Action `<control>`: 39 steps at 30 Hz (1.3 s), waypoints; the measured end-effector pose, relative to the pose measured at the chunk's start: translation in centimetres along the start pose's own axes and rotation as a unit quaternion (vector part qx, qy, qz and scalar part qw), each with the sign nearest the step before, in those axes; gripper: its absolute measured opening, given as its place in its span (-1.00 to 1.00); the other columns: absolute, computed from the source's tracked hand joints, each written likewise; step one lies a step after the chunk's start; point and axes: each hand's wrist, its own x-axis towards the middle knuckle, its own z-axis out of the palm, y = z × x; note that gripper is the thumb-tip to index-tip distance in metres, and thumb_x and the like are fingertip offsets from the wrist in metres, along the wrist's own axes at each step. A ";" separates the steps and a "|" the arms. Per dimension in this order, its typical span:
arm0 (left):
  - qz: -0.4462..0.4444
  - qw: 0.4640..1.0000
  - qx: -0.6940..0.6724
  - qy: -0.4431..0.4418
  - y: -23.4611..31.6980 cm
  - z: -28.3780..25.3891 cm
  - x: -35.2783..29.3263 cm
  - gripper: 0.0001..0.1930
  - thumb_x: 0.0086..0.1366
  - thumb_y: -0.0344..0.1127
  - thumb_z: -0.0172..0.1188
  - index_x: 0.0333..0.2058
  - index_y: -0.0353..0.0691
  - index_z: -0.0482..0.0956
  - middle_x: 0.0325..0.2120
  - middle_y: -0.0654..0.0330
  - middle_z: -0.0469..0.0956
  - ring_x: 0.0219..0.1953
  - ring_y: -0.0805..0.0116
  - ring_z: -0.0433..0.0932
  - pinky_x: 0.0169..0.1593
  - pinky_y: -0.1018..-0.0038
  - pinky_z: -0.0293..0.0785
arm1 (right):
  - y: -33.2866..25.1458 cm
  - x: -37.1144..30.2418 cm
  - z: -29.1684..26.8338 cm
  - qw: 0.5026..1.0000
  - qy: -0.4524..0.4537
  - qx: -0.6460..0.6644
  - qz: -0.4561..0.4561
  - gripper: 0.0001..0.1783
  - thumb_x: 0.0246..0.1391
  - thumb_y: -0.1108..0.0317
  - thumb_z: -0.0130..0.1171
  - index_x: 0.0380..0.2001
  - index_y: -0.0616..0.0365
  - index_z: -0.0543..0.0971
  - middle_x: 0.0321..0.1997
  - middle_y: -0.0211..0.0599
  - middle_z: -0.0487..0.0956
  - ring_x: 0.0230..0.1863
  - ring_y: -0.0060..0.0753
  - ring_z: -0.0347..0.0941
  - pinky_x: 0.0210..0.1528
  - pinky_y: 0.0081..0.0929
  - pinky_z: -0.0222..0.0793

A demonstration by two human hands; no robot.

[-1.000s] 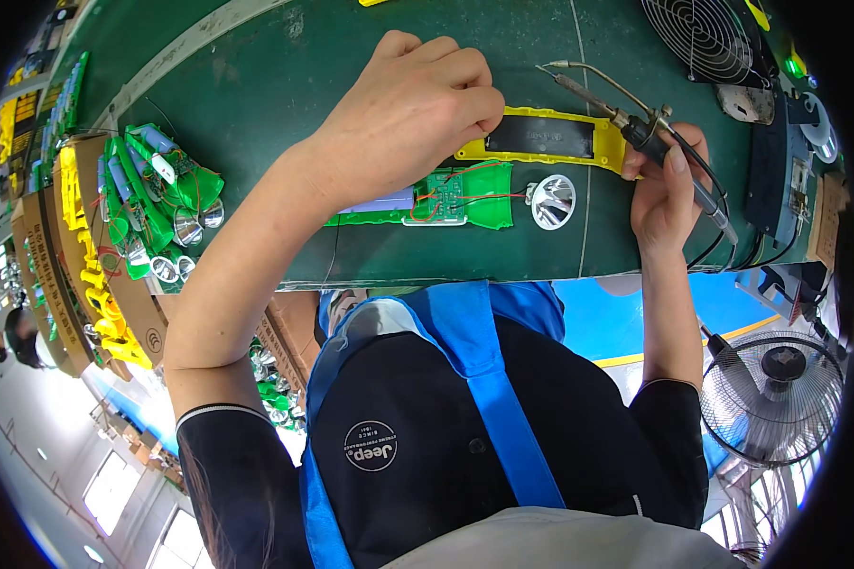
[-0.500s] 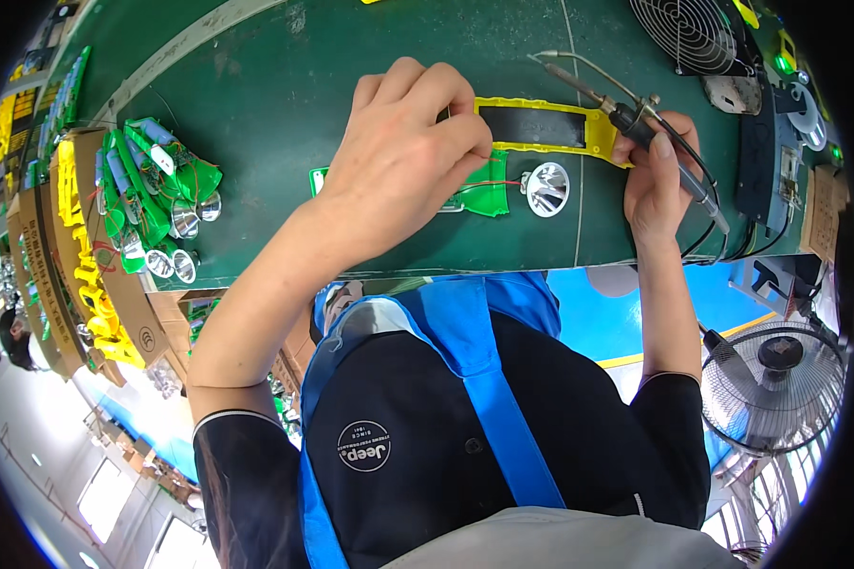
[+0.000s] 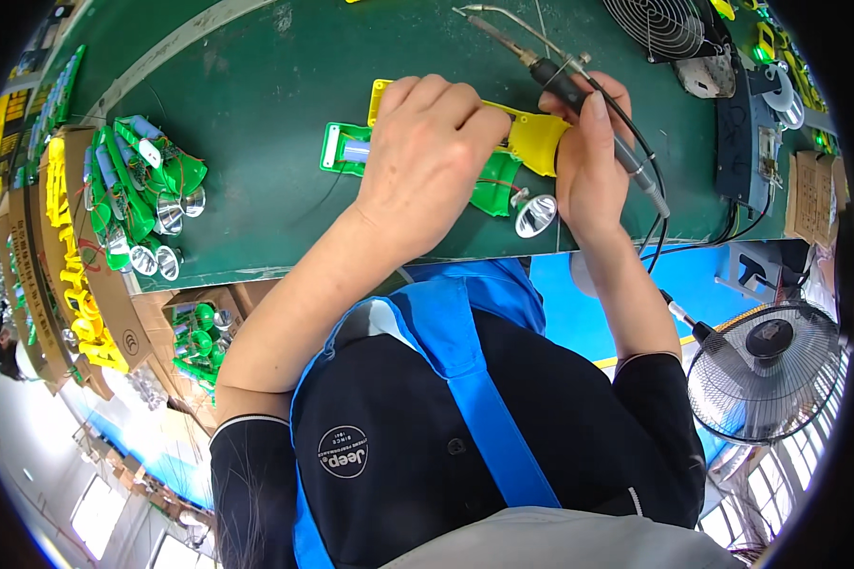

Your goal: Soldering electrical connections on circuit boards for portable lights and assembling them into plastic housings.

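Two bare hands meet over the work: the left hand [image 3: 436,142] and the right hand [image 3: 593,161]. Over the last half second, the yellow plastic half-shell [image 3: 538,142] has shifted left, and now lies along the far edge of the green plastic housing [image 3: 493,194]; the two parts seem to be handled side by side now. The left hand arches knuckles-up over the middle of the housing, fingers curled, fingertips hidden, so what it pinches cannot be told. The right hand, beyond the housing's right end, closes thumb and fingers round a black-handled soldering iron [image 3: 558,85], its tip pointing away and left; this hand also meets the half-shell's wide end. A blue-lilac cylindrical battery [image 3: 356,151] shows in the housing's left end; a silver cone reflector [image 3: 536,216] lies just off its right end. Well left of the housing sits a cluster of similar green assemblies [image 3: 138,180] on the dark green counter [image 3: 256,171].
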 end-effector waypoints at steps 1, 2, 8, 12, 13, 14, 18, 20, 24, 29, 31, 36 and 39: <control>0.000 1.000 0.000 -0.003 0.0 0.0 0.0 -0.88 -0.08 -0.44 0.20 -0.49 -0.14 0.49 -0.56 0.26 0.41 -0.39 0.26 0.40 -0.21 0.37 0.25 | 0.0 -0.1 -0.2 1.000 -0.006 0.026 0.007 -0.69 0.20 0.23 -0.07 -0.09 0.20 0.33 -0.20 -0.21 0.48 -0.18 -0.39 0.40 -0.01 -0.39 0.24; -0.004 1.000 0.015 -0.027 0.0 0.0 0.1 -0.90 -0.07 -0.45 0.17 -0.50 -0.14 0.49 -0.57 0.25 0.40 -0.39 0.26 0.40 -0.22 0.38 0.25 | -0.1 -0.1 -0.8 1.000 -0.003 0.027 0.008 -0.69 0.20 0.23 -0.07 -0.09 0.20 0.33 -0.20 -0.21 0.48 -0.18 -0.39 0.40 -0.01 -0.39 0.24; 0.010 0.984 0.075 -0.161 0.0 -1.0 1.6 -0.89 -0.08 -0.43 0.10 -0.49 -0.18 0.53 -0.55 0.20 0.44 -0.37 0.28 0.44 -0.22 0.40 0.28 | -3.6 2.5 -7.8 0.988 -0.102 0.011 0.115 -0.77 0.09 0.28 -0.01 -0.29 0.23 0.35 -0.39 -0.20 0.45 -0.39 -0.52 0.28 -0.08 -0.49 0.24; -0.027 0.974 0.083 -0.210 0.4 -1.2 2.6 -0.94 0.06 -0.38 0.07 -0.54 -0.18 0.50 -0.58 0.20 0.41 -0.39 0.22 0.41 -0.20 0.37 0.27 | -5.2 3.9 -8.3 0.968 -0.142 -0.117 0.169 -0.74 0.00 0.23 0.06 -0.42 0.24 0.38 -0.48 -0.26 0.46 -0.50 -0.57 0.29 -0.37 -0.64 0.18; -0.029 0.973 0.084 -0.213 0.4 -1.2 2.7 -0.94 0.06 -0.38 0.07 -0.54 -0.18 0.50 -0.58 0.20 0.41 -0.39 0.22 0.41 -0.20 0.37 0.27 | -5.2 4.2 -7.9 0.958 -0.163 -0.168 0.166 -0.72 -0.03 0.22 0.08 -0.44 0.24 0.38 -0.52 -0.28 0.46 -0.53 -0.58 0.30 -0.39 -0.64 0.19; -0.032 0.972 0.084 -0.215 0.4 -1.2 2.7 -0.92 0.07 -0.38 0.07 -0.55 -0.19 0.50 -0.59 0.19 0.41 -0.39 0.22 0.41 -0.20 0.37 0.27 | -5.3 4.4 -7.6 0.945 -0.183 -0.218 0.162 -0.70 -0.06 0.20 0.11 -0.45 0.25 0.39 -0.56 -0.31 0.46 -0.56 -0.59 0.32 -0.40 -0.65 0.20; -0.019 0.972 0.096 -0.215 0.4 -1.2 2.9 -0.93 -0.10 -0.44 0.11 -0.55 -0.19 0.54 -0.59 0.18 0.46 -0.40 0.26 0.48 -0.25 0.39 0.30 | -5.3 5.1 -6.8 0.933 -0.202 -0.237 0.179 -0.69 -0.09 0.21 0.13 -0.45 0.26 0.39 -0.60 -0.34 0.45 -0.56 -0.60 0.35 -0.42 -0.67 0.23; -0.021 0.972 0.096 -0.214 0.4 -1.1 2.9 -0.93 -0.10 -0.44 0.11 -0.56 -0.19 0.53 -0.59 0.18 0.46 -0.40 0.27 0.48 -0.25 0.39 0.30 | -5.4 5.3 -6.7 0.925 -0.225 -0.243 0.184 -0.72 -0.09 0.25 0.14 -0.45 0.26 0.39 -0.59 -0.32 0.46 -0.56 -0.60 0.37 -0.42 -0.68 0.25; -0.046 0.970 0.092 -0.220 0.5 -1.1 2.9 -0.94 0.05 -0.39 0.10 -0.56 -0.20 0.50 -0.60 0.20 0.41 -0.40 0.23 0.41 -0.21 0.36 0.28 | -5.4 5.2 -6.6 0.923 -0.227 -0.249 0.184 -0.76 -0.08 0.30 0.13 -0.45 0.26 0.38 -0.58 -0.32 0.46 -0.56 -0.61 0.37 -0.43 -0.69 0.26; -0.051 0.970 0.101 -0.217 0.7 -0.9 2.9 -0.94 0.04 -0.39 0.11 -0.56 -0.20 0.50 -0.60 0.21 0.41 -0.40 0.25 0.41 -0.20 0.37 0.28 | -5.2 4.9 -7.0 0.928 -0.223 -0.245 0.170 -0.78 -0.07 0.33 0.13 -0.44 0.27 0.39 -0.54 -0.30 0.47 -0.57 -0.60 0.38 -0.34 -0.66 0.30; -0.052 0.970 0.107 -0.212 0.7 -0.9 2.7 -0.95 0.03 -0.39 0.12 -0.56 -0.20 0.50 -0.60 0.21 0.41 -0.40 0.25 0.42 -0.19 0.37 0.28 | -5.3 4.7 -6.7 0.929 -0.214 -0.247 0.173 -0.77 -0.07 0.33 0.13 -0.43 0.28 0.39 -0.52 -0.28 0.47 -0.56 -0.60 0.39 -0.32 -0.64 0.31; -0.048 0.971 0.110 -0.205 0.8 -1.0 2.7 -0.95 0.02 -0.41 0.12 -0.58 -0.19 0.50 -0.61 0.21 0.41 -0.39 0.25 0.43 -0.13 0.32 0.25 | -5.7 3.6 -7.7 0.939 -0.184 -0.235 0.172 -0.74 -0.05 0.29 0.11 -0.41 0.31 0.41 -0.49 -0.25 0.46 -0.57 -0.56 0.38 -0.31 -0.58 0.32; -0.044 0.972 0.116 -0.201 0.8 -0.9 2.8 -0.95 0.02 -0.41 0.11 -0.58 -0.19 0.50 -0.61 0.21 0.41 -0.39 0.25 0.43 -0.13 0.31 0.25 | -5.8 2.9 -8.6 0.959 -0.150 -0.194 0.142 -0.68 -0.03 0.24 0.11 -0.39 0.34 0.42 -0.53 -0.26 0.44 -0.56 -0.52 0.38 -0.33 -0.57 0.31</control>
